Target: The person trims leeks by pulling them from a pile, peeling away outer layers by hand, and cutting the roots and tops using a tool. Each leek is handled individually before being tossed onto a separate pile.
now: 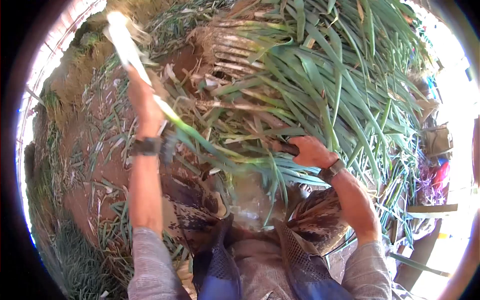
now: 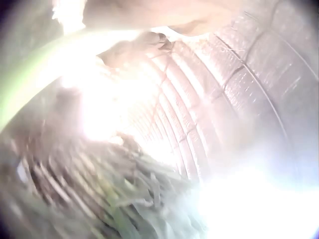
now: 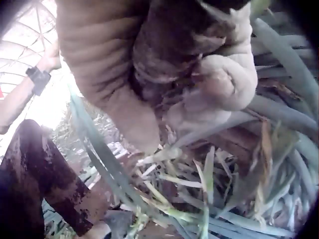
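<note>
In the head view my left hand (image 1: 146, 107) is raised at the left and grips a leek (image 1: 172, 116). Its white end points up and away, blurred, while the green leaves trail down toward my lap. The same leek (image 2: 37, 79) shows overexposed in the left wrist view, with part of the hand above it. My right hand (image 1: 314, 152) grips a dark, thick handle (image 1: 289, 148) low beside the leek pile. From the right wrist, curled fingers (image 3: 224, 82) wrap that handle (image 3: 167, 42); what kind of tool it belongs to, I cannot tell.
A large pile of leeks (image 1: 320, 75) lies ahead and to the right, roots toward the left. Trimmed leaves and scraps (image 1: 107, 125) litter the brown ground. My bent knees (image 1: 320, 212) frame the near space. A cardboard box (image 1: 439, 140) and a wooden board (image 1: 432, 209) stand far right.
</note>
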`<state>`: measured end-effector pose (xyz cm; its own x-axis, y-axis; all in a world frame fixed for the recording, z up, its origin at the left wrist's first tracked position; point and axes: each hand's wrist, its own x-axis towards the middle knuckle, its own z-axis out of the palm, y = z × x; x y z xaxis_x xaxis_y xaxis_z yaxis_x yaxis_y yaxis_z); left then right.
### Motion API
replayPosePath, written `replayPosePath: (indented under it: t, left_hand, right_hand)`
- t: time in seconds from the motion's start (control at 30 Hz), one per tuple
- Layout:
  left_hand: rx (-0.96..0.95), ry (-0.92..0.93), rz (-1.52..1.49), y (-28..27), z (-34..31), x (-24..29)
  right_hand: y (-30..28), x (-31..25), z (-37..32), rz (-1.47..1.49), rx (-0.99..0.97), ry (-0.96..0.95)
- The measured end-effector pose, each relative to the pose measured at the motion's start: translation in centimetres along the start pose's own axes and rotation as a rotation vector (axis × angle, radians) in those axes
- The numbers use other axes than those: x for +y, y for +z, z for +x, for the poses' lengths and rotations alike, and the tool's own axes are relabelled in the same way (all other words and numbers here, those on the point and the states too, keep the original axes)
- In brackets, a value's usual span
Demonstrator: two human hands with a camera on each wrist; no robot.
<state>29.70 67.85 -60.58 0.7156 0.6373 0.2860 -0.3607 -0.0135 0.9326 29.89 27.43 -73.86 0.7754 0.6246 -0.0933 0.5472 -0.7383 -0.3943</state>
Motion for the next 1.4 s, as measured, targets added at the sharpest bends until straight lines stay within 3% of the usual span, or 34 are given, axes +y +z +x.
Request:
replayPosePath:
  t: [0.07, 0.13, 0.2, 0.27, 0.3, 0.33, 0.4, 0.47, 0.53, 0.6, 0.67, 0.73, 0.83, 0.87, 0.9, 0.93, 1.0, 1.03, 1.13, 1.17, 1.2, 1.23, 1.27, 1.33, 1.4]
  left_hand:
    - [0.012, 0.090, 0.171, -3.1, 2.7, 3.4]
    - [0.067, 0.184, 0.441, -6.1, 4.8, 5.5]
    - [0.061, 0.063, 0.626, -11.7, 9.1, 4.5]
    - [-0.010, 0.329, 1.463, -14.2, 9.8, 1.8]
    - [-0.068, 0.218, 1.520, -15.0, 9.0, 0.0]
    - [-0.122, 0.274, 1.494, -17.0, 10.1, -2.3]
    - [-0.336, 0.027, 1.131, -11.2, 4.9, -0.6]
    - [-0.528, -0.188, 0.737, -7.2, 1.9, -3.0]
    - [-0.672, -0.325, 0.621, -2.9, -1.0, -6.8]
    - [-0.761, -0.545, 0.203, -0.3, -3.7, -11.6]
    - [-0.790, -0.667, 0.136, 1.2, -7.9, -17.0]
    - [-0.768, -0.896, 0.249, 0.8, -13.5, -25.6]
    - [-0.640, -0.977, 0.030, -2.3, -22.1, -34.6]
    - [-0.508, -1.032, 0.004, -3.8, -24.6, -36.9]
    - [-0.367, -1.080, -0.019, -4.5, -26.0, -38.1]
    - [-0.356, -1.092, -0.029, -3.9, -26.1, -37.4]
    - [-0.127, -1.402, 0.080, -2.5, -25.1, -34.6]
    - [-0.145, -1.371, -0.075, -4.4, -27.6, -39.8]
    - [-0.260, -1.110, -0.039, -5.9, -31.4, -48.1]
    - [-0.271, -1.070, -0.045, -5.7, -31.9, -49.3]
    - [-0.278, -1.031, -0.053, -5.5, -32.7, -50.5]
    - [-0.149, -1.291, -0.230, -3.7, -30.6, -46.1]
    - [-0.130, -1.285, -0.226, -2.7, -30.2, -45.9]
    - [0.132, -1.435, -0.324, -1.6, -30.5, -46.7]
    - [0.189, -1.394, -0.360, -2.0, -30.8, -47.5]
  right_hand:
    - [-0.4, -0.2, -1.2, 0.065, -0.006, -0.042]
    - [-0.3, 0.1, -1.3, -0.026, -0.364, 0.082]
    - [1.0, 1.1, -2.0, -0.002, -0.343, 0.077]
    - [0.8, 0.9, -2.5, -0.008, -0.381, 0.115]
    - [1.3, 1.3, -2.5, -0.001, -0.397, 0.119]
    - [1.6, 1.6, -2.4, -0.004, -0.405, 0.116]
    - [2.3, 2.1, -2.4, -0.028, -0.475, 0.128]
    - [2.9, 2.4, -2.1, -0.062, -0.497, 0.120]
    - [3.3, 2.4, -1.6, -0.096, -0.509, 0.115]
    - [3.6, 2.5, -1.4, -0.091, -0.531, 0.130]
    - [4.4, 3.2, -1.8, -0.101, -0.537, 0.157]
    - [4.5, 3.3, -1.7, -0.069, -0.511, 0.150]
    - [4.8, 3.6, -1.6, -0.053, -0.489, 0.165]
    - [4.9, 3.7, -1.8, -0.057, -0.472, 0.154]
    - [4.8, 3.7, -1.7, -0.020, -0.483, 0.192]
    - [4.5, 3.4, -1.4, -0.028, -0.500, 0.191]
    - [4.2, 2.9, -0.9, 0.004, -0.508, 0.211]
    - [4.5, 3.4, -1.0, 0.031, -0.516, 0.192]
    - [3.6, 1.2, 1.0, -0.019, -0.592, 0.255]
    - [3.0, 0.6, 1.7, 0.003, -0.622, 0.260]
    - [3.6, 1.2, 1.4, 0.060, -0.523, 0.186]
    - [3.7, 1.2, 1.7, 0.053, -0.524, 0.192]
    - [3.5, 1.0, 2.0, 0.044, -0.525, 0.202]
    - [3.7, 1.4, 2.1, 0.039, -0.517, 0.185]
    - [3.9, 1.7, 2.7, 0.031, -0.508, 0.183]
